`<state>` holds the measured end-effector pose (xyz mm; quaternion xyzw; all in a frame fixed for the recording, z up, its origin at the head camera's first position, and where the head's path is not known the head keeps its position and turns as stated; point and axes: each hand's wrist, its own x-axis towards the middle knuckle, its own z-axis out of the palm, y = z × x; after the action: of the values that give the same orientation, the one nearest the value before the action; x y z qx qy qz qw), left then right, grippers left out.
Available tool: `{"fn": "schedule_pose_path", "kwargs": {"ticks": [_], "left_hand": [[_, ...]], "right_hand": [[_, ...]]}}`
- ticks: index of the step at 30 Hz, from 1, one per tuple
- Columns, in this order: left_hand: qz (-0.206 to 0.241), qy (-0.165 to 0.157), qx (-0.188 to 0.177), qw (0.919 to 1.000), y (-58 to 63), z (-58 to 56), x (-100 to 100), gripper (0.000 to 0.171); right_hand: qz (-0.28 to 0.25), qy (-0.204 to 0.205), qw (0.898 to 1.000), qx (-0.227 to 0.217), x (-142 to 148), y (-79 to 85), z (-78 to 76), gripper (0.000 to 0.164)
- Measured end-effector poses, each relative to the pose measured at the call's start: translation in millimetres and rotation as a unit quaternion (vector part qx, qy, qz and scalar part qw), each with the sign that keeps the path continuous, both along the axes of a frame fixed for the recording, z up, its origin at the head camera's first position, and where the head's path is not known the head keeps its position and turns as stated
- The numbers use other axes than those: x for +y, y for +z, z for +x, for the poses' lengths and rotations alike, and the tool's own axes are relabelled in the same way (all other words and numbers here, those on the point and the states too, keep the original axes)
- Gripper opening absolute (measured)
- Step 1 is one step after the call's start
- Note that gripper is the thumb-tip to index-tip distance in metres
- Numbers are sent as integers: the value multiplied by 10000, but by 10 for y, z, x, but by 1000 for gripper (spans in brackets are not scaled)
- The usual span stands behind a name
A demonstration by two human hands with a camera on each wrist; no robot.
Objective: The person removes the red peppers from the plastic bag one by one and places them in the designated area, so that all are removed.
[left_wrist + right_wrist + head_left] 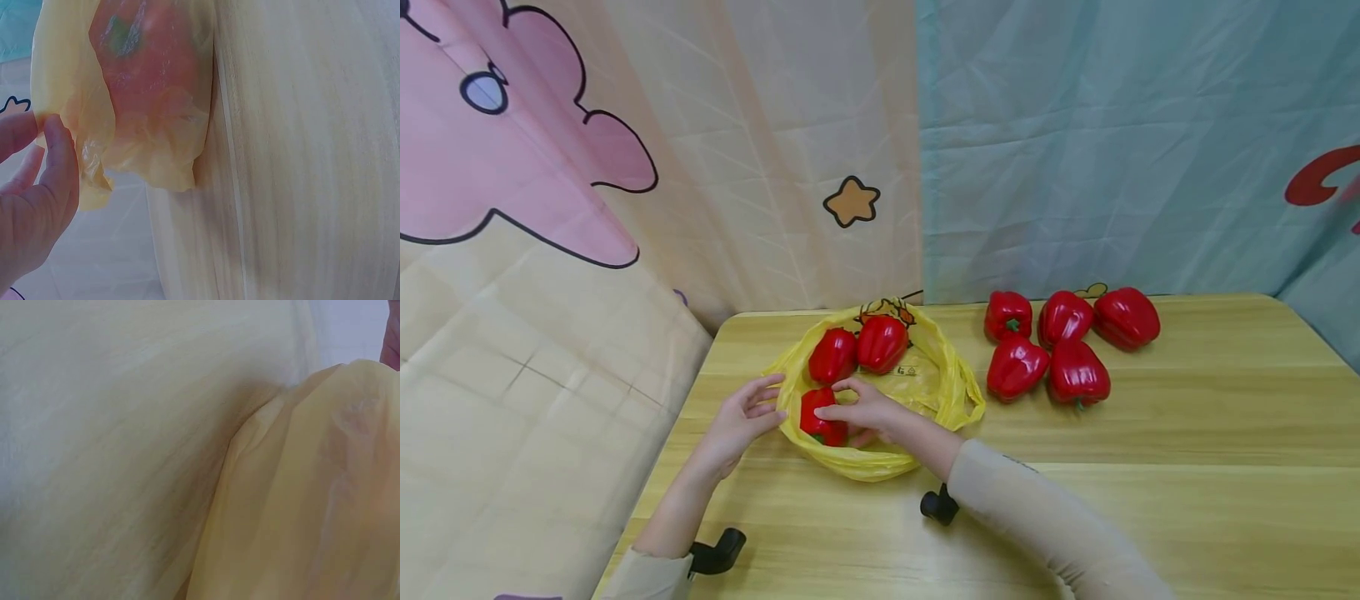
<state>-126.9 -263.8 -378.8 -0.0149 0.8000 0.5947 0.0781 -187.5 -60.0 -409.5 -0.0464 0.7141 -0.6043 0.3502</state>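
A: What are we doing with our left hand?

B: We're pinching the rim of the yellow bag between thumb and fingers, probably because that floppy plastic would be caving in otherwise.

A: And our right hand?

B: We're reaching inside, fingers wrapping around the front red pepper, which is sitting in the bag near its left wall. Guessing we're steadying it.

A: Any others?

B: Yep, two more peppers are resting just behind it, and five loose peppers are sitting bunched on the table to our right, maybe because we're wanting them handy.
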Motion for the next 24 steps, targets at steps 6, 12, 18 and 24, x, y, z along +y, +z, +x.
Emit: {"fn": "schedule_pose_path", "kwargs": {"ticks": [6,12,18,24], "left_hand": [[-33,22,9,10000,5,-1,0,56],[-23,9,19,10000,8,-3,-3,56],[-3,-12,11,10000,11,-2,-5,56],[6,4,-5,10000,11,-4,-3,56]], "right_hand": [[17,-24,9999,-114,1,10,2,63],[-40,-37,9998,-190,-1,7,1,67],[-108,-74,9995,-296,-9,-13,2,68],[-217,-58,9990,-380,-4,-15,3,65]]}}
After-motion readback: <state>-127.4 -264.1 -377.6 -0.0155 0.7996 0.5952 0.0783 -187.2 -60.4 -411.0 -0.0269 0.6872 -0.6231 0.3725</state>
